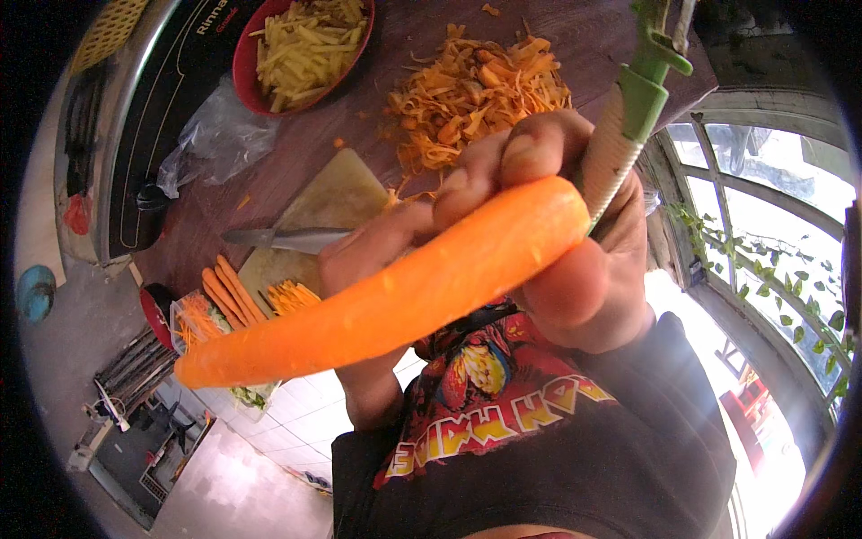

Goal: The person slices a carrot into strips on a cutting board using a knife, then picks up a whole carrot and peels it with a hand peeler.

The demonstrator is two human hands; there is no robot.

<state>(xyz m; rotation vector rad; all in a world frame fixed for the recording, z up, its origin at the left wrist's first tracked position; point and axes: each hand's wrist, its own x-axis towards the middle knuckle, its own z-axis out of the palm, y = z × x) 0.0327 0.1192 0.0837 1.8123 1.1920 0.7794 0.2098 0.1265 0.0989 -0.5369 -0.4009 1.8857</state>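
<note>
A peeled orange carrot (384, 290) crosses the view slantwise, close to the camera. Behind its middle is my left hand (377, 239), which appears to grip it; the carrot hides much of that hand. My right hand (616, 249) is closed around the pale handle of a green vegetable peeler (619, 135), whose top end runs out of view. The right thumb lies below the carrot's thick end, close to the handle. Beyond both hands, a heap of carrot peelings (478, 87) lies on the table.
A knife (296, 238) lies across a cutting board (337, 185). Carrot sticks (293, 296), whole carrots (232, 290) and a plastic container of shredded carrot (195, 320) are nearby. A pink bowl (244, 74) holds pale cut sticks, beside a plastic bag (222, 135) and a black Rinnai cooktop (158, 101).
</note>
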